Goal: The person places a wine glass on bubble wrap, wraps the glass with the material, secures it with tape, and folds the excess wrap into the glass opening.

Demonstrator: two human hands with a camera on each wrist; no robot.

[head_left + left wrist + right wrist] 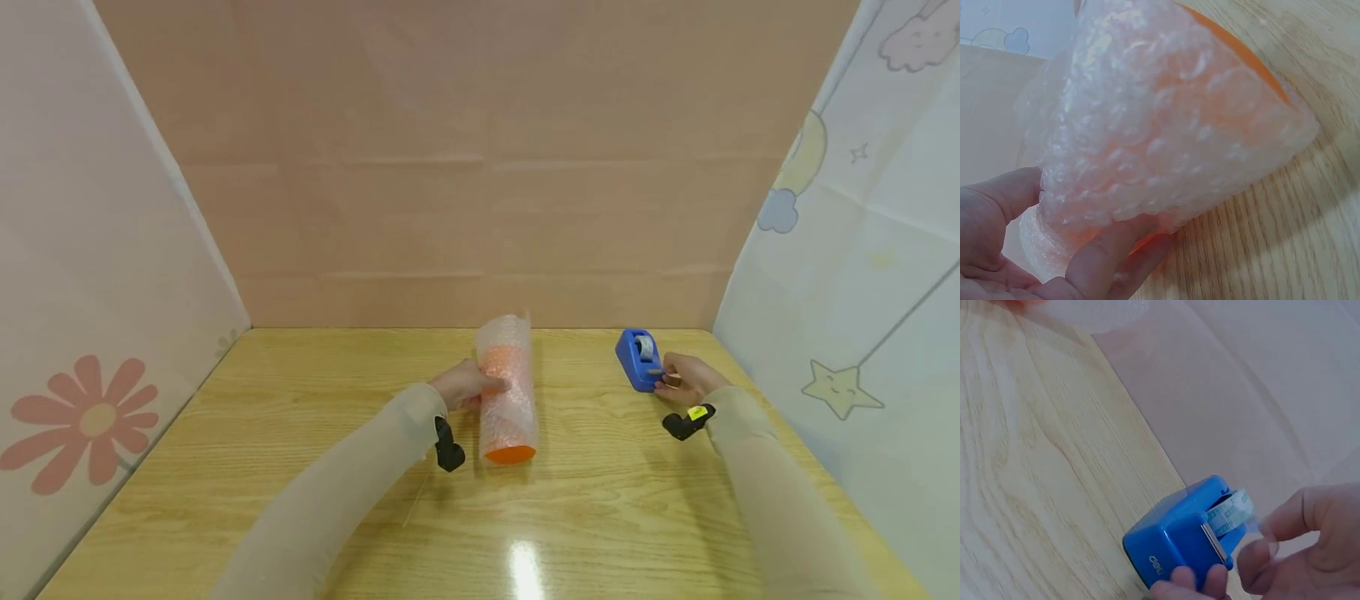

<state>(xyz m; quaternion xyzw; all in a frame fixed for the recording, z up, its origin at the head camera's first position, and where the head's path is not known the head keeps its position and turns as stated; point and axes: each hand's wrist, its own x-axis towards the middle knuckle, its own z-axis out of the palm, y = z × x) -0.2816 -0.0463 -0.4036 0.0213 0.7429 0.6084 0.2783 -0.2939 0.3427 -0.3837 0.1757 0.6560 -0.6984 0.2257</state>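
An orange object rolled in clear bubble wrap (pixel 517 417) lies lengthwise on the wooden table, its orange end (pixel 512 455) showing at the near side. My left hand (pixel 461 383) grips this roll from the left. In the left wrist view, the thumb and fingers press into the bubble wrap (pixel 1147 137). To the right stands a blue tape dispenser (pixel 634 367) with a roll of tape (pixel 1232 512) in it. My right hand (pixel 692 379) is at its cutter end. Thumb and index finger pinch a clear strip of tape (pixel 1271 542), while other fingertips touch the dispenser's front.
The wooden table (pixel 300 417) ends at a pinkish-brown back sheet (pixel 480 208). Patterned sheets flank it, one on the left (pixel 97 250) and one on the right (pixel 885 292), close to the right arm. A thin pale strip (pixel 415 502) lies near the left forearm.
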